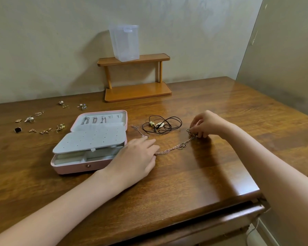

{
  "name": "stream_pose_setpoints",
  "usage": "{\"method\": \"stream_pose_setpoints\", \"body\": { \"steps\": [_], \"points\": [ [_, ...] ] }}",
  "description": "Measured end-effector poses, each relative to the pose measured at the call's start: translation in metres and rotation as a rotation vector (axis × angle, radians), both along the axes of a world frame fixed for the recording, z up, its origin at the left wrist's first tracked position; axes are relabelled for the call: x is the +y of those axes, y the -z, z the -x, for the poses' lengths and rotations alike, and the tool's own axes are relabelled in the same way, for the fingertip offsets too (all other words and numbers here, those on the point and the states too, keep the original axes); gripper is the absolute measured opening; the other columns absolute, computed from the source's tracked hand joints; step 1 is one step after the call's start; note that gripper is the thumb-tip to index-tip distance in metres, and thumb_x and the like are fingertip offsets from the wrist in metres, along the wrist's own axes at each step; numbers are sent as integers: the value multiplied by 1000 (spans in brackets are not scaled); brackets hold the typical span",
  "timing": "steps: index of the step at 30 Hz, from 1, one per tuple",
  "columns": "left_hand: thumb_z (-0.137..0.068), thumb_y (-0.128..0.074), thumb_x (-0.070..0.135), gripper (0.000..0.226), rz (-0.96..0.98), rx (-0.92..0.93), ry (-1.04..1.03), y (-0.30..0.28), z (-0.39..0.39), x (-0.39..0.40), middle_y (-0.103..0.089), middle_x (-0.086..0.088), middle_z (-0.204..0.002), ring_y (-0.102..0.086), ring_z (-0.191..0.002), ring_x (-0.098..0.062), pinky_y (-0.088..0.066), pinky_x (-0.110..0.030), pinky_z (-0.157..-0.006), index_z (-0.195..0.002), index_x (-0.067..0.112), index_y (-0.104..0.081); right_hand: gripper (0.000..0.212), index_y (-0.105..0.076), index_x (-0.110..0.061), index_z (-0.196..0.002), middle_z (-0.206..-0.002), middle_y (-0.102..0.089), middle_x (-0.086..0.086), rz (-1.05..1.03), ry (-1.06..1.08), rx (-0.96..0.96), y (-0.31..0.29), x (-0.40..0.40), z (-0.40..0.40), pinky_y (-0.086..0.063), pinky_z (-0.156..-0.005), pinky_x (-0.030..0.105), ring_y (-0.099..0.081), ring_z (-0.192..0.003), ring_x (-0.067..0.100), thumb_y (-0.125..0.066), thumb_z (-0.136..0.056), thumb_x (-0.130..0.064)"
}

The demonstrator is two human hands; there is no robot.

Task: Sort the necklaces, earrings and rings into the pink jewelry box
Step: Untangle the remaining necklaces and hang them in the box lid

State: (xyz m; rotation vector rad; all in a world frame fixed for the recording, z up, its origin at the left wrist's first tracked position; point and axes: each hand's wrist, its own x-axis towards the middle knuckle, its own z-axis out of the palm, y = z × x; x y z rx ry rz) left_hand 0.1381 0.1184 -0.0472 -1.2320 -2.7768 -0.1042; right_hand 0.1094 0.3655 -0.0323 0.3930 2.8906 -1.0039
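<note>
Here, at centre frame, a rose-gold chain necklace (pixel 174 147) lies stretched across the wooden bench (pixel 194 174). The right hand (pixel 205 124) pinches its far end in a curled grip; the left hand (pixel 138 157) rests flat-fingered on the near end. The pink jewelry box (pixel 75 167) sits open at left, chains hooked in its lid. Earrings and rings (pixel 41 121) scatter at far left; a black cord necklace (pixel 163 125) lies just behind.

table (pixel 185 174): glossy wood | jewelry box (pixel 75 168): matt pink | container (pixel 125 43): translucent plastic | chain (pixel 174 147): metal
</note>
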Motion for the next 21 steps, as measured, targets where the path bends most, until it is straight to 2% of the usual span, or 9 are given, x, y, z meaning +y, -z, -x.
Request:
{"method": "stream_pose_setpoints", "body": {
  "steps": [2, 4, 6, 8, 11, 13, 16, 18, 21],
  "points": [
    [-99, -36, 28, 39, -118, 51, 3, -2, 7, 13, -43, 7, -142, -33, -132, -10, -24, -26, -109, -137, 24, -43, 10, -68, -3, -91, -71, -65, 7, -9, 30, 41, -2, 5, 1, -43, -44, 15, -57, -55, 12, -66, -83, -8],
    [-98, -39, 28, 35, -187, -6, -8, -2, 14, 28, -54, 5, -126, -44, -118, -11, -37, -27, -98, -129, 22, -52, 11, -69, -5, -89, -75, -66, 8, -24, 33, 39, -3, 6, 0, -44, -43, 14, -57, -55, 11, -70, -80, -12],
    [-95, -45, 31, 31, -196, -87, -16, -1, 19, 45, -57, 2, -112, -51, -107, -14, -41, -27, -89, -121, 21, -59, 15, -69, -6, -87, -76, -66, 7, -59, -3, 13, -1, 1, 1, -48, -45, 16, -59, -56, 12, -74, -77, -16],
    [-91, -54, 35, 29, -199, -153, -19, 1, 24, 58, -57, 1, -105, -54, -101, -14, -40, -26, -84, -114, 19, -62, 15, -70, -5, -86, -81, -67, 9, -144, -43, 14, 1, -5, 3, -53, -55, 22, -59, -57, 14, -74, -76, -16],
    [-85, -63, 32, 25, -236, -237, -36, 5, 32, 67, -56, 1, -99, -54, -91, -13, -43, -25, -80, -105, 17, -65, 11, -70, -4, -86, -85, -68, 11, -172, -83, -3, 0, -8, 4, -52, -60, 24, -59, -63, 15, -70, -79, -12],
    [-83, -66, 27, 17, -296, -287, -38, 6, 35, 66, -54, 2, -92, -54, -85, -12, -44, -24, -77, -96, 16, -66, 13, -69, -1, -85, -81, -68, 11, 24, -57, -6, -5, -3, 2, -53, -58, 21, -61, -67, 17, -69, -80, -13],
    [-82, -67, 22, 6, -337, -339, -38, 7, 37, 64, -53, 4, -88, -53, -83, -11, -43, -22, -75, -84, 17, -66, 13, -65, 2, -87, -76, -68, 12, 523, 26, 53, -22, 7, -5, -53, -55, 17, -61, -62, 13, -65, -84, -10],
    [-82, -66, 22, 3, -339, -350, -39, 8, 38, 63, -54, 5, -89, -53, -83, -10, -42, -21, -75, -82, 19, -66, 9, -63, -1, -89, -75, -68, 10, 669, 16, 61, -34, 12, -9, -53, -54, 17, -62, -63, 13, -64, -85, -9],
    [-84, -64, 22, 2, -334, -336, -28, 8, 37, 63, -53, 5, -89, -50, -82, -9, -36, -19, -72, -83, 20, -64, 4, -62, -5, -88, -74, -68, 8, 743, -22, 71, -47, 13, -9, -52, -54, 18, -62, -62, 12, -64, -85, -8]
  ]
}}
